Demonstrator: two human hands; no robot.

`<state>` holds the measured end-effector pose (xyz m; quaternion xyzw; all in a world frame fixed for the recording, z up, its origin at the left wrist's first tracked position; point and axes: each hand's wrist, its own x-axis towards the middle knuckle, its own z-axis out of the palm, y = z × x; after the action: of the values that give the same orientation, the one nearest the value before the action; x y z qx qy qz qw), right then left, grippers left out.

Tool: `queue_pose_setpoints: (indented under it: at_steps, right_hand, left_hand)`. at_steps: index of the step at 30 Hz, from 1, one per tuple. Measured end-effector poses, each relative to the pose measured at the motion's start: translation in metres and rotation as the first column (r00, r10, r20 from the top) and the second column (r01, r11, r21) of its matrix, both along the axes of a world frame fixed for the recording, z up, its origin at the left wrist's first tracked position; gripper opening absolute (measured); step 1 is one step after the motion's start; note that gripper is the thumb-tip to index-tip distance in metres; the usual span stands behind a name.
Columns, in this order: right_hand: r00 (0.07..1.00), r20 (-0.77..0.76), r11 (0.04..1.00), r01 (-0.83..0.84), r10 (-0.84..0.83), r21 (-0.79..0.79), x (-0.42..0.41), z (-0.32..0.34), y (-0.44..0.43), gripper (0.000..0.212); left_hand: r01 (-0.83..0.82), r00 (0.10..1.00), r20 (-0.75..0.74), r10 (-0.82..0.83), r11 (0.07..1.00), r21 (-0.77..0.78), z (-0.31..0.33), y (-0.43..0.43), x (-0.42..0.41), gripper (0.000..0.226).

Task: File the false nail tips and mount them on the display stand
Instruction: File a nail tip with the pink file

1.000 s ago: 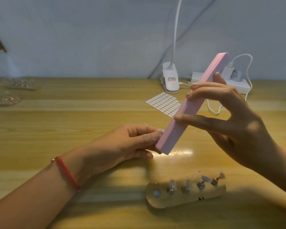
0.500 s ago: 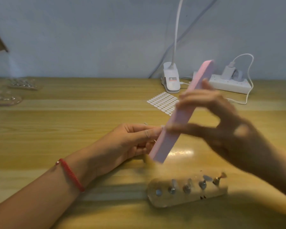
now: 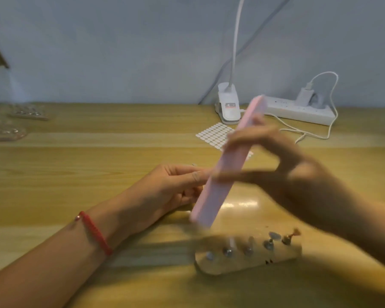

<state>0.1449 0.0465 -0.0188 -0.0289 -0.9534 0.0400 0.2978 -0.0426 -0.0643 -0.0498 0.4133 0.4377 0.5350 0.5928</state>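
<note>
My right hand (image 3: 282, 172), blurred by motion, grips a long pink nail file block (image 3: 227, 165) that slants from upper right to lower left. My left hand (image 3: 173, 187) pinches something small between thumb and forefinger, right against the file's left face; the nail tip itself is hidden behind the file. A clear display stand (image 3: 249, 258) lies on the table in front of both hands, with several metal pegs. Two pegs at its right end carry nail tips (image 3: 275, 236).
A sheet of white adhesive dots (image 3: 213, 134) lies behind the hands. A clip lamp base (image 3: 228, 107) and a white power strip (image 3: 298, 111) with charger and cable stand by the wall. Clear trays (image 3: 7, 131) sit at far left.
The right hand has slid the pink file down and to the left along the left hand's fingertips. The left hand has stayed where it was.
</note>
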Motion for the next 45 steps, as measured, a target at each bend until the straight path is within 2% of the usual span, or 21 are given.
queue_pose_setpoints:
  at_steps: [1,3,6,10,12,14,16,18,19,20,22,23,26,29,33,37,41,44,45]
  right_hand:
    - [0.999,-0.034,0.999,0.040,-0.041,-0.028,0.002,0.006,0.006,0.026]
    - [0.997,-0.047,0.998,0.066,-0.065,0.014,0.002,0.005,0.007,0.032]
    - [0.995,0.035,0.987,-0.098,0.095,0.130,-0.002,-0.012,-0.006,0.033]
    - [0.998,-0.066,1.000,0.012,-0.012,0.007,0.002,0.003,0.010,0.031]
    - [0.996,-0.036,0.996,-0.087,0.087,0.007,-0.004,-0.008,-0.001,0.030]
    - [0.988,0.013,0.985,-0.151,0.151,0.085,-0.005,-0.014,-0.008,0.031]
    - [0.997,-0.042,0.994,-0.057,0.061,0.096,-0.001,-0.004,0.004,0.029]
    - [0.996,-0.087,0.999,0.004,-0.008,-0.052,0.000,0.001,0.008,0.031]
    - [0.997,-0.071,0.987,-0.037,0.026,-0.157,-0.002,-0.003,0.002,0.032]
    - [0.996,-0.038,0.981,-0.087,0.081,-0.174,-0.006,-0.010,-0.007,0.032]
    - [0.993,-0.002,0.993,-0.115,0.115,0.009,-0.007,-0.016,-0.013,0.031]
    - [0.996,-0.027,0.997,-0.080,0.081,0.020,-0.004,-0.013,-0.005,0.032]
    - [0.997,-0.081,0.993,-0.004,-0.005,-0.118,-0.001,-0.001,0.005,0.030]
    - [0.993,-0.016,0.993,-0.117,0.117,-0.008,-0.004,-0.014,-0.008,0.032]
    - [0.997,-0.077,0.998,0.011,-0.016,-0.065,0.000,0.003,0.011,0.029]
    - [0.995,0.006,0.992,-0.103,0.102,0.070,-0.005,-0.018,-0.008,0.029]
    - [0.997,-0.079,0.997,0.020,-0.026,-0.068,0.000,-0.001,0.012,0.028]
    - [0.992,-0.050,0.993,-0.115,0.115,-0.009,-0.006,-0.019,-0.007,0.030]
    - [0.993,-0.036,0.993,-0.114,0.114,0.009,-0.006,-0.018,-0.006,0.031]
  left_hand:
    - [-0.013,1.000,0.000,0.013,1.000,-0.007,0.000,0.000,0.000,0.013]
    - [-0.039,0.999,0.004,0.039,0.999,-0.013,-0.002,0.000,-0.001,0.013]
    - [-0.019,1.000,0.018,0.019,1.000,0.003,-0.001,-0.001,-0.001,0.010]
    - [-0.042,0.999,0.014,0.042,0.999,-0.016,-0.002,0.001,-0.001,0.020]
    - [-0.018,0.999,0.044,0.018,1.000,0.007,-0.002,0.001,0.000,0.018]
    - [-0.005,0.998,0.060,0.004,1.000,0.017,-0.001,0.001,0.000,0.020]
    - [-0.019,0.999,0.037,0.019,1.000,0.008,-0.003,0.002,-0.001,0.025]
    - [-0.033,0.999,0.033,0.032,0.999,0.003,-0.003,0.002,-0.002,0.031]
    - [-0.025,0.999,0.043,0.024,1.000,0.013,-0.003,0.002,-0.001,0.025]
    - [-0.014,0.998,0.057,0.012,0.999,0.030,-0.002,0.001,-0.001,0.021]
    - [-0.011,0.998,0.059,0.009,0.999,0.038,0.000,-0.001,0.001,0.017]
    - [-0.016,0.999,0.039,0.015,0.999,0.031,-0.001,-0.001,0.001,0.011]
    - [-0.048,0.999,0.022,0.048,0.999,0.009,-0.002,0.000,0.000,0.010]
    - [0.000,0.997,0.073,-0.002,1.000,0.025,0.001,-0.002,0.001,0.019]
    - [-0.060,0.997,0.050,0.061,0.998,-0.018,-0.005,0.002,-0.003,0.018]
    - [-0.027,0.998,0.059,0.026,1.000,0.016,-0.003,0.002,-0.001,0.019]
    - [-0.046,0.996,0.071,0.046,0.999,-0.001,-0.007,0.003,-0.004,0.032]
    - [-0.015,0.996,0.084,0.013,1.000,0.025,-0.006,0.002,-0.003,0.023]
    - [-0.019,0.996,0.086,0.017,1.000,0.022,-0.006,0.003,-0.003,0.023]
